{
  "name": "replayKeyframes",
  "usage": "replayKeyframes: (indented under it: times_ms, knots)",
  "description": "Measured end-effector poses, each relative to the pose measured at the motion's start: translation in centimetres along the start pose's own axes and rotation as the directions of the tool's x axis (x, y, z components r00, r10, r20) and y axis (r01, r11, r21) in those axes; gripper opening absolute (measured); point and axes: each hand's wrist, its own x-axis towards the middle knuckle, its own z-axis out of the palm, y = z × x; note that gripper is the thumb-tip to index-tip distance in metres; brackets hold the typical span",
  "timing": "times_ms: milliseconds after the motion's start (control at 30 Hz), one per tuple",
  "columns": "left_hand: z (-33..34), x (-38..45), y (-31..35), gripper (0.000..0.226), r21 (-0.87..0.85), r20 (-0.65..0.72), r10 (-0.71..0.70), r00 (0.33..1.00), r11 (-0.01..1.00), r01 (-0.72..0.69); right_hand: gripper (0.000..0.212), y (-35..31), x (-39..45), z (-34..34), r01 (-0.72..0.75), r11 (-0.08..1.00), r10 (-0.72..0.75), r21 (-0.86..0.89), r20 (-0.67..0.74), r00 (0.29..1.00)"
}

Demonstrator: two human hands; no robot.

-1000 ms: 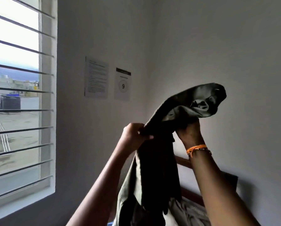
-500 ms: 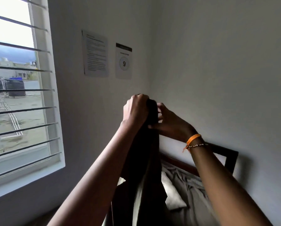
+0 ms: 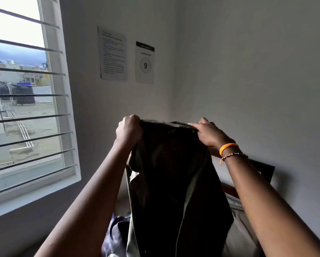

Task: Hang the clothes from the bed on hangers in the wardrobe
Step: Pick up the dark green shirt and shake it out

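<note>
Standing at the far left, a barred window (image 3: 25,101) is letting in daylight, and black water tanks are showing on a rooftop beyond its bars; to its right, two paper sheets are hanging on the wall, the text sheet (image 3: 113,53) carrying lines too small to read, the numbered sheet (image 3: 145,62) showing a dark header band, a small word that I cannot make out, and a circled "9"; below them, the left hand (image 3: 129,131) is rising on an outstretched forearm, its fingers curled into a fist and gripping the left end of the top edge of a dark olive garment (image 3: 174,182); the garment is hanging down between the two arms, held up in the air above the bed (image 3: 242,236), its lower part dropping out of view; the right hand (image 3: 210,134) is pinching the right end of that same edge, fingers bent over the cloth, with an orange band (image 3: 227,147) and a beaded bracelet (image 3: 232,155) sitting on the wrist; behind that wrist, the dark wooden headboard (image 3: 261,168) is standing against the right wall.
</note>
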Motion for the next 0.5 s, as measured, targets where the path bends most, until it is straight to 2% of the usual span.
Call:
replayKeyframes:
  times_ms: [33,67,100,167,200,267,333,400,433,500]
  knots:
    - [-0.2,0.2,0.2,0.024,-0.028,0.013,-0.014,1.0,0.999,0.014,0.05,0.3,0.1,0.1,0.036,0.994,-0.047,0.102,0.114,0.992]
    - [-0.4,0.3,0.5,0.026,-0.056,0.004,-0.018,1.0,0.998,0.018,0.047,0.4,0.1,0.0,0.052,0.975,-0.083,0.217,0.136,0.987]
    - [-0.7,0.4,0.8,0.027,-0.093,-0.012,-0.022,1.0,0.995,0.021,0.045,0.3,0.1,-0.4,0.067,0.936,-0.106,0.347,0.096,0.99]
    - [-1.4,0.5,1.4,0.025,-0.178,-0.039,-0.043,0.998,0.983,0.035,0.042,-0.4,-0.2,-1.1,0.144,0.827,-0.124,0.544,-0.075,0.99]
    - [-1.8,0.7,1.8,0.024,-0.206,-0.045,-0.05,0.998,0.978,0.04,0.039,-0.8,-0.4,-1.4,0.212,0.797,-0.122,0.566,-0.192,0.974]
    - [-2.5,0.9,2.5,0.017,-0.236,-0.016,-0.014,1.0,0.972,0.01,0.03,-2.1,-1.3,-1.5,0.318,0.822,-0.145,0.471,-0.367,0.919]
    - [-2.9,0.8,3.3,0.009,-0.262,0.05,0.058,0.997,0.964,-0.043,0.023,-3.3,-1.9,-0.8,0.355,0.817,-0.17,0.455,-0.398,0.901]
    - [-2.9,0.5,3.9,0.018,-0.266,0.086,0.098,0.992,0.961,-0.072,0.021,-4.6,-2.6,0.2,0.29,0.805,-0.154,0.518,-0.291,0.944]
    - [-3.0,0.3,4.2,0.018,-0.267,0.088,0.088,0.992,0.962,-0.062,0.02,-5.1,-2.9,0.9,0.232,0.833,-0.15,0.502,-0.199,0.968]
    - [-2.9,-0.1,4.3,0.011,-0.314,0.059,0.033,0.998,0.949,-0.012,0.029,-5.5,-3.9,3.3,0.06,0.874,-0.135,0.483,0.122,0.983]
